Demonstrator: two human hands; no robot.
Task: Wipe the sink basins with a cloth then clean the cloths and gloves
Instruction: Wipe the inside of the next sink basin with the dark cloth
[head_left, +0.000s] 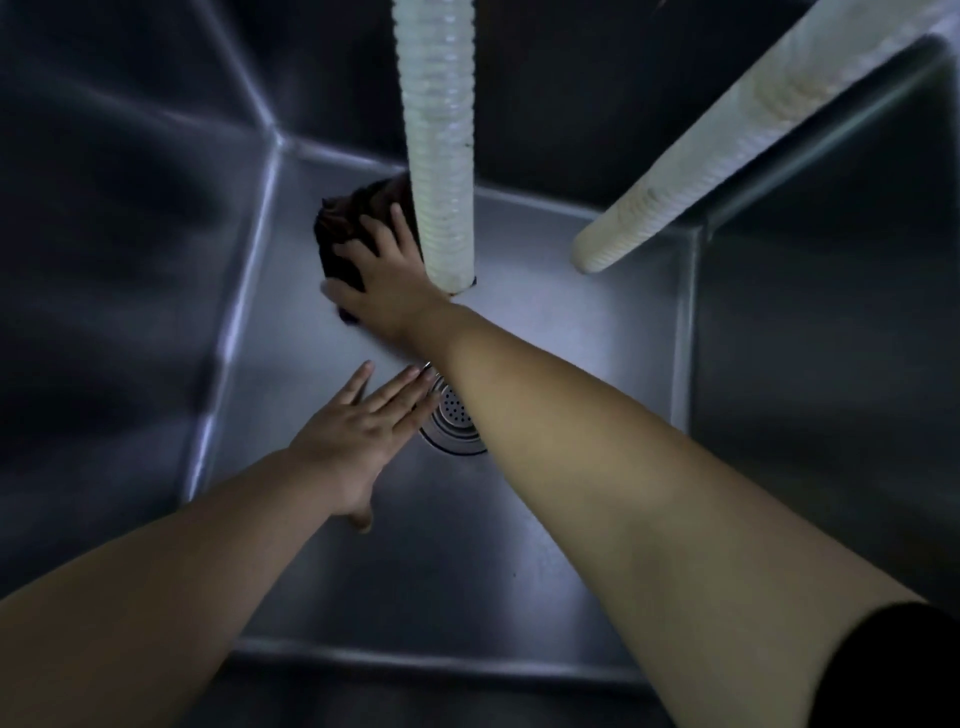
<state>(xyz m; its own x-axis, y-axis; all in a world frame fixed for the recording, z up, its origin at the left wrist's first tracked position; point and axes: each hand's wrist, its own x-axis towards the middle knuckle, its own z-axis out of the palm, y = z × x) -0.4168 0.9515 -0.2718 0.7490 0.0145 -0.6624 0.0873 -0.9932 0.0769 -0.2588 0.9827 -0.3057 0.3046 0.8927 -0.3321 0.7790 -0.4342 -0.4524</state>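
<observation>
I look down into a deep steel sink basin (545, 322). A dark brown cloth (345, 228) lies bunched on the basin floor near the far left corner. My right hand (387, 283) presses on it with spread fingers, the thumb along the cloth's near edge. Nearer to me, my left hand (353, 431) rests flat on the basin floor with straight fingers, its fingertips at the left rim of the round drain strainer (454, 423). My right forearm crosses over the drain's right side. No gloves are in view.
Two white ribbed hoses hang into the basin: one (441, 156) comes down just right of the cloth, touching my right hand; the other (727, 150) slants in from the upper right. Dark steel walls (114, 260) rise on all sides.
</observation>
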